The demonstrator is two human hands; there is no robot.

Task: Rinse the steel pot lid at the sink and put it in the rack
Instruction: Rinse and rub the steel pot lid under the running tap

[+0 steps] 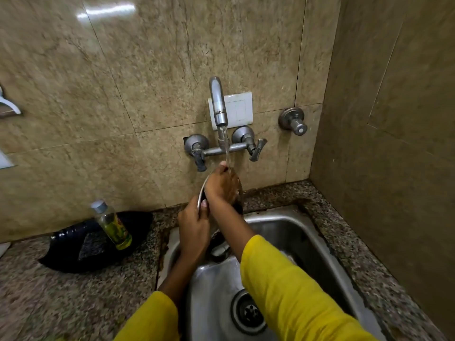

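The steel pot lid [201,193] is held on edge, nearly upright, above the sink's back left corner, mostly hidden behind my hands. My left hand [193,227] grips its lower left rim, thumb on the near face. My right hand [221,185] lies flat over the lid's upper face, fingers spread under the water stream [227,153] falling from the wall tap [218,104]. No rack is in view.
Below lies the steel sink [302,232] with its drain [248,313]. On the granite counter to the left, a clear bottle of green liquid [113,225] stands on a black plastic bag [93,242]. Tap handles [256,148] and a white switch plate [240,109] are on the wall.
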